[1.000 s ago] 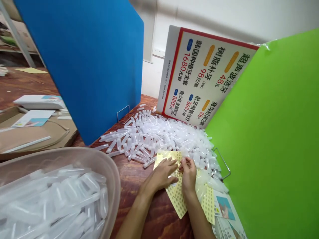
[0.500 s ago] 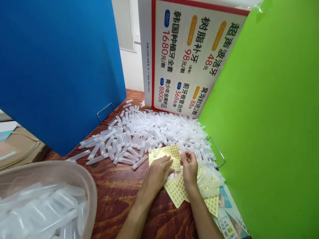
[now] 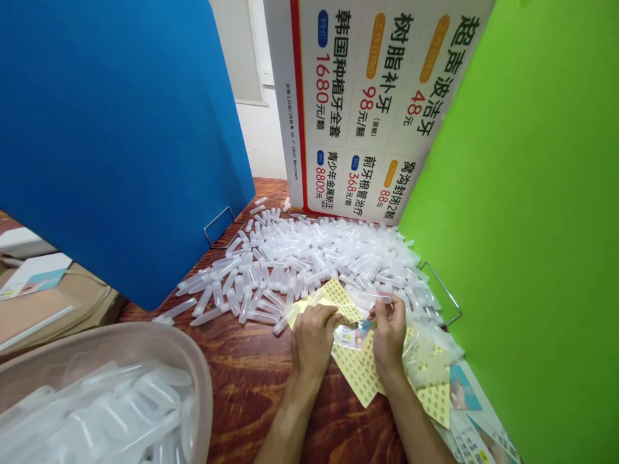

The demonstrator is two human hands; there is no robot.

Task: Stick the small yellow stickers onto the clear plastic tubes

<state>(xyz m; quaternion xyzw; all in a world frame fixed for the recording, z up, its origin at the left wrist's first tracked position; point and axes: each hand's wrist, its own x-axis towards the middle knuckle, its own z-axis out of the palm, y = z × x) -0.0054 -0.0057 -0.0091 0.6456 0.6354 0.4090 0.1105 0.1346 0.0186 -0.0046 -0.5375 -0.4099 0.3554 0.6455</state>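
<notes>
Left hand (image 3: 310, 338) pinched a dotted yellow sheet (image 3: 342, 300); right hand (image 3: 389, 332) curled, grip unclear.
Sheet lay just ahead of and between the hands: pale yellow, rows of small brownish ovals, tilted. Translucent tubes (image 3: 329, 248) heaped beyond both hands; frosted tub (image 3: 205, 386) left of the left hand, green panel (image 3: 527, 212) to the right.
</notes>
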